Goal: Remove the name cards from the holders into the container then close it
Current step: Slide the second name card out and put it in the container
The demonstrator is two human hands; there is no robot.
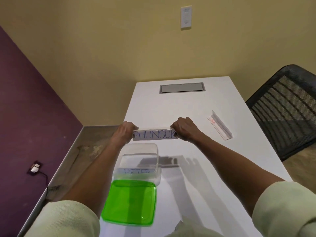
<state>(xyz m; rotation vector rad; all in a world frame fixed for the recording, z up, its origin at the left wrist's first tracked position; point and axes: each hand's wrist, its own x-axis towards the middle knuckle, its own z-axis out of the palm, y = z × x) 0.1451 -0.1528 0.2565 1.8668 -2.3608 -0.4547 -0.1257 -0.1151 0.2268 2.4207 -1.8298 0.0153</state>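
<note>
A clear name card holder (154,134) with a white card reading PHUNSUK is held up above the white table (196,151). My left hand (124,131) grips its left end and my right hand (183,128) grips its right end. Just below stands a clear plastic container (139,162), open, with a card reading PETER lying inside. Its green lid (130,201) lies flat on the table in front of the container. A second clear holder (219,125) lies on the table to the right.
A grey cable hatch (181,87) is set into the table's far end. A black mesh chair (287,108) stands at the table's right side. The table's left edge runs close to the container, with floor and a purple wall beyond.
</note>
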